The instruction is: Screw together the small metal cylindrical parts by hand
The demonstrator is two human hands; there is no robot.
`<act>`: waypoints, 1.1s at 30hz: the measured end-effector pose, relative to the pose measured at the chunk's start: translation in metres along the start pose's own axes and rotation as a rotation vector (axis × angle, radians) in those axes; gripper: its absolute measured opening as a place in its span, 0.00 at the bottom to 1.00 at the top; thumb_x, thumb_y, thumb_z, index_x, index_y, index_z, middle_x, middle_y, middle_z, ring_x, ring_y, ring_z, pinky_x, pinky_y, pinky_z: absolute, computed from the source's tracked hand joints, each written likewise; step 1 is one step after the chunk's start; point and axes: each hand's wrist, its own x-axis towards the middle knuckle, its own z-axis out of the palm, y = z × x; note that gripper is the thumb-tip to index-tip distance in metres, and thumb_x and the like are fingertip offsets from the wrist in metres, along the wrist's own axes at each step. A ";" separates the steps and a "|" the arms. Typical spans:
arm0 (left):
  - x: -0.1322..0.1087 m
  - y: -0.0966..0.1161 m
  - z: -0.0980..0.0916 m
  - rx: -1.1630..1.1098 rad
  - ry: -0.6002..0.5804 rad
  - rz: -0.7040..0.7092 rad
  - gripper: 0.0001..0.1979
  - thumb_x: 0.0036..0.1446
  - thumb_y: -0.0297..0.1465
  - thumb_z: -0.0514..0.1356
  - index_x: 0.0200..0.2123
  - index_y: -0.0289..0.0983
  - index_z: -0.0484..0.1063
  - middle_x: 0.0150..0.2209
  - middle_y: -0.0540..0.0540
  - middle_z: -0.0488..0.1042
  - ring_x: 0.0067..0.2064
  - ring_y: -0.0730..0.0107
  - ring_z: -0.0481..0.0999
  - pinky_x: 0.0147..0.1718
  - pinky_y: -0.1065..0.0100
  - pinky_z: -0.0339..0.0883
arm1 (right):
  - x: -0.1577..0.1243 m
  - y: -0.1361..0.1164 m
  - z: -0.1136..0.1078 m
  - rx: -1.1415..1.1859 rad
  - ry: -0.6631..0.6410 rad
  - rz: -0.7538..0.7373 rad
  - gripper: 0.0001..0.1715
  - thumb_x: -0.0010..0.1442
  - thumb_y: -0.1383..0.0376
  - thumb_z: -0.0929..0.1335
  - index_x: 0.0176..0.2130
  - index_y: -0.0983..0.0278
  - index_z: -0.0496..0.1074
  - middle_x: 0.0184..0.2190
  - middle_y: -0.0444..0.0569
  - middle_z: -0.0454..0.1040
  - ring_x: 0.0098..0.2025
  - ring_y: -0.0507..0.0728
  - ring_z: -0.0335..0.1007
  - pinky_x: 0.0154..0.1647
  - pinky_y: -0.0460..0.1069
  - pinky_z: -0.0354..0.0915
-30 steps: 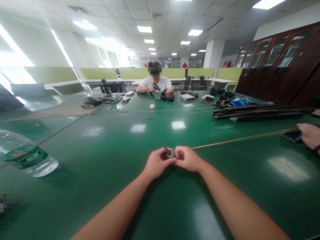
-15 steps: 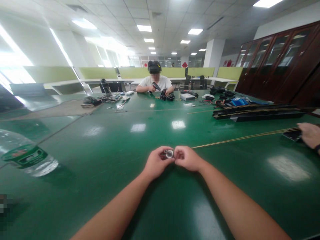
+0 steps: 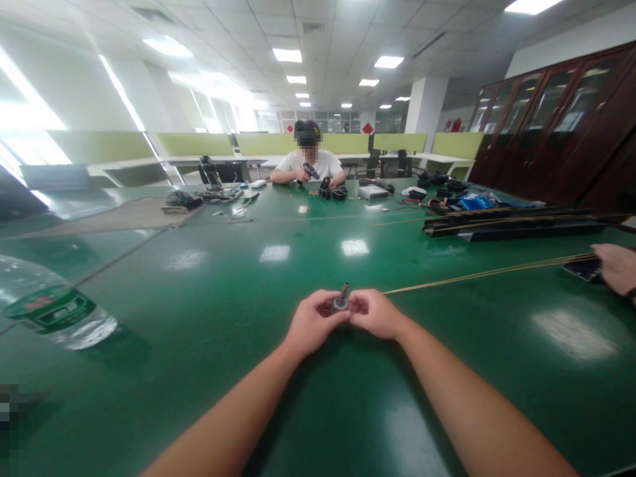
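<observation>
A small grey metal part with a round, ridged base and a thin shaft [image 3: 340, 304] sits between my two hands, its shaft pointing up. My left hand [image 3: 317, 320] curls round it from the left, thumb in front and fingers behind. From the right, the curled fingertips of my right hand [image 3: 375, 314] pinch at the edge of its base. Both hands are just over the green tabletop [image 3: 308, 404]. My fingers cover the underside of the part.
Thin yellow rods [image 3: 477, 273] run right to another person's hand [image 3: 615, 266]. A water bottle [image 3: 54, 311] lies at the left. Long black rails [image 3: 511, 224] and loose gear are at the back right. Across the table, a person [image 3: 318, 164] holds a power drill [image 3: 311, 171].
The metal part has turned in my fingers: its round face pointed toward me before, and now its shaft stands up. My hands have hardly shifted.
</observation>
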 end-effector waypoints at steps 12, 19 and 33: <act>-0.001 -0.004 -0.001 0.027 0.137 -0.033 0.18 0.45 0.32 0.69 0.40 0.35 0.72 0.39 0.44 0.77 0.40 0.64 0.77 0.41 0.64 0.73 | 0.003 -0.001 -0.004 -0.136 0.170 -0.020 0.12 0.49 0.72 0.69 0.37 0.66 0.72 0.30 0.47 0.75 0.29 0.52 0.70 0.32 0.46 0.66; -0.002 -0.004 -0.005 0.148 0.108 0.081 0.13 0.47 0.31 0.68 0.38 0.37 0.75 0.38 0.47 0.76 0.38 0.67 0.75 0.38 0.68 0.72 | 0.002 -0.001 -0.003 -0.117 0.186 -0.022 0.18 0.47 0.72 0.69 0.41 0.66 0.72 0.35 0.49 0.77 0.34 0.54 0.73 0.37 0.48 0.69; -0.004 -0.001 -0.003 0.112 0.073 -0.010 0.15 0.47 0.33 0.69 0.41 0.38 0.78 0.38 0.46 0.79 0.38 0.64 0.78 0.43 0.65 0.74 | 0.001 -0.004 -0.004 -0.156 0.165 -0.009 0.09 0.49 0.70 0.70 0.34 0.66 0.76 0.32 0.49 0.78 0.34 0.56 0.74 0.39 0.49 0.69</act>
